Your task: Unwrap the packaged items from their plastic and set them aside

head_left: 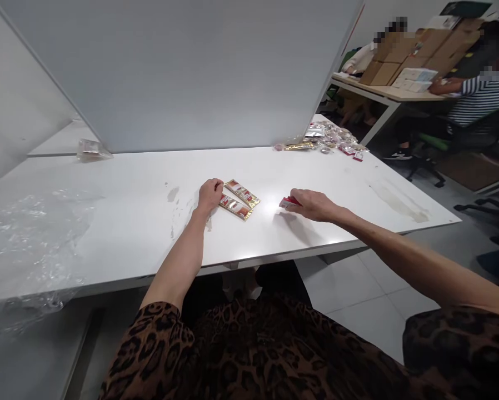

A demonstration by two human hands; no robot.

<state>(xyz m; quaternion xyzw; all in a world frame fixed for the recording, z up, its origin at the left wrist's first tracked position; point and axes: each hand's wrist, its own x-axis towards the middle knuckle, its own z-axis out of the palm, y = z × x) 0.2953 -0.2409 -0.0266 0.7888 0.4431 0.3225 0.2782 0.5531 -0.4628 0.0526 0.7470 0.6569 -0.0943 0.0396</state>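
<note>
- Our left hand (210,194): fingers curled onto two gold sachets (238,200) on counter (128,211).
- Our right hand (312,204): fingers pinch red-white packet (288,203).

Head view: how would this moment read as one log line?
left hand on gold sachets | right hand holds red sachet | white table

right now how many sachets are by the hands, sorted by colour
gold sachets at the left hand: 2
red and white sachet in the right hand: 1
total: 3
The far sachet pile is too small to count.
</note>
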